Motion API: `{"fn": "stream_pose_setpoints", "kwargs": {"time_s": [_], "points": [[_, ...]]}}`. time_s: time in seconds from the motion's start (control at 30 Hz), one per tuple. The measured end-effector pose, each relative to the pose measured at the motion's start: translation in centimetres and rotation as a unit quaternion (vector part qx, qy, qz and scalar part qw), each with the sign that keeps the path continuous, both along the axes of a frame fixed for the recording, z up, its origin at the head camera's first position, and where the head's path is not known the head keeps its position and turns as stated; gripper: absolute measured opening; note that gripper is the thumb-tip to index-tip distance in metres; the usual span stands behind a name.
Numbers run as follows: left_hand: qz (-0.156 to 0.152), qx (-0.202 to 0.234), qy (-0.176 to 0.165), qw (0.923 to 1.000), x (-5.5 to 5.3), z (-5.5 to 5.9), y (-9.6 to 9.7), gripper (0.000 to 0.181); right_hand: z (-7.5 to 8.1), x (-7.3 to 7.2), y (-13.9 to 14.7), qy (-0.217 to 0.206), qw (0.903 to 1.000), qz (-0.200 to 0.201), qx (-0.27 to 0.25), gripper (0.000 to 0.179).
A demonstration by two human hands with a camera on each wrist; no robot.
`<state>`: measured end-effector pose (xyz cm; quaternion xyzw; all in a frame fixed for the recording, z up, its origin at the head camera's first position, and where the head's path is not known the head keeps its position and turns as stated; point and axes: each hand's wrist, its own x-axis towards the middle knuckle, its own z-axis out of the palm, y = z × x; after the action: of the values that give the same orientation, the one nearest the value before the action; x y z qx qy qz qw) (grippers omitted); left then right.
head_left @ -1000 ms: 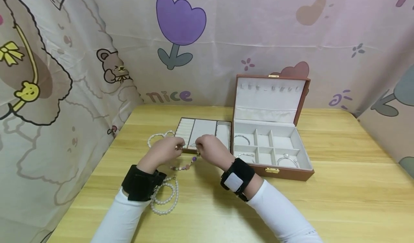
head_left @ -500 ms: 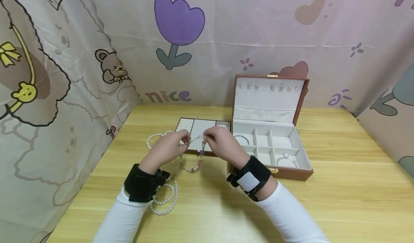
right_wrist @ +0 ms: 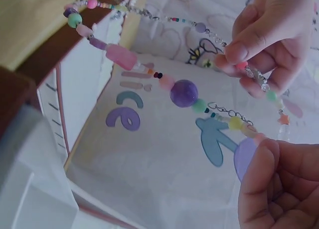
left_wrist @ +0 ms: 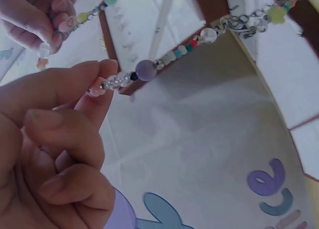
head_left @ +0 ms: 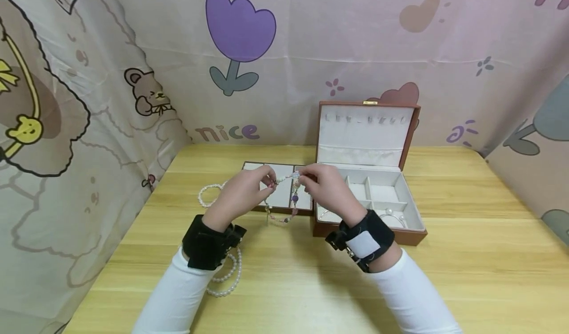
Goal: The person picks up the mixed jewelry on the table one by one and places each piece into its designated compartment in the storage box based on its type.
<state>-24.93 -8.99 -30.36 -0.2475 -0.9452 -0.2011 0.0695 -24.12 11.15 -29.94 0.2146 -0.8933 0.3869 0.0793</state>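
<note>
The left hand (head_left: pixel 242 193) and right hand (head_left: pixel 331 188) each pinch the necklace (head_left: pixel 295 198), its loop hanging at the near edge of the tray (head_left: pixel 280 170). Probably light, limp, slick and easily snapped; pinching single beads should suit.

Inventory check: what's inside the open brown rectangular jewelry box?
Front right: silver bangle with white beads. Front left: thin silvery curve. The bare right hand hides much of the left side.

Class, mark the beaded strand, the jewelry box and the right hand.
Beaded strand (right_wrist: pixel 184 93): right wrist view, large purple bead.
Jewelry box (head_left: pixel 364 144): head view, inside of lid.
Right hand (head_left: pixel 333 190): head view, its back.
</note>
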Motion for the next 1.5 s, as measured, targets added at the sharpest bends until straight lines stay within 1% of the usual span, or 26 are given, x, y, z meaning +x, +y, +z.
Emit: {"fn": "stream_pose_setpoints", "kwargs": {"time_s": [0.1,0.23,0.33,0.47,0.7,0.77,0.83,0.93,1.07,1.17,1.27,1.4,1.5], "points": [[-0.002,0.005,-0.007,1.0,-0.1,0.7,0.8,0.013,0.3,-0.1,0.8,-0.011,0.9996,-0.018,-0.018,0.018],[-0.006,0.004,-0.007,0.9999,-0.3,1.5,1.8,0.016,0.6,-0.3,1.7,-0.013,0.9988,-0.036,-0.032,0.018],[-0.009,0.0,0.006,0.9999,-0.4,1.9,2.4,0.02,0.7,-0.5,2.4,-0.016,0.9978,-0.045,-0.046,0.018],[-0.01,0.006,0.023,0.9997,-0.6,2.4,3.1,0.022,1.0,-0.7,3.4,-0.019,0.9956,-0.064,-0.065,0.017],[-0.027,0.042,0.067,0.9965,-1.1,3.0,5.1,0.019,1.2,-0.9,5.0,-0.033,0.991,-0.092,-0.091,0.02],[-0.031,0.047,0.069,0.996,-1.2,3.1,5.7,0.018,1.2,-1.0,5.3,-0.034,0.99,-0.1,-0.093,0.021],[-0.034,0.05,0.063,0.9962,-1.3,3.2,6.3,0.019,1.1,-1.1,5.6,-0.036,0.9888,-0.107,-0.097,0.022],[-0.036,0.057,0.041,0.9969,-1.6,3.3,7.1,0.019,1.0,-1.2,6.2,-0.044,0.9866,-0.116,-0.106,0.022],[-0.043,0.067,0.022,0.9966,-2.1,3.2,8.0,0.015,0.9,-1.4,6.9,-0.053,0.9843,-0.119,-0.119,0.022],[-0.056,0.073,0.022,0.9955,-2.5,3.2,8.6,0.01,0.8,-1.6,7.4,-0.049,0.9839,-0.12,-0.123,0.021],[-0.069,0.084,0.023,0.9938,-3.0,3.2,9.0,0.006,0.7,-1.9,7.8,-0.045,0.9817,-0.119,-0.142,0.018],[-0.077,0.092,0.019,0.9926,-3.8,3.3,9.7,0.005,0.8,-2.4,8.3,-0.028,0.9802,-0.112,-0.161,0.01],[-0.078,0.092,0.014,0.9926,-4.4,3.5,10.3,0.004,1.0,-2.8,8.7,-0.016,0.9827,-0.115,-0.144,0.007]]}}
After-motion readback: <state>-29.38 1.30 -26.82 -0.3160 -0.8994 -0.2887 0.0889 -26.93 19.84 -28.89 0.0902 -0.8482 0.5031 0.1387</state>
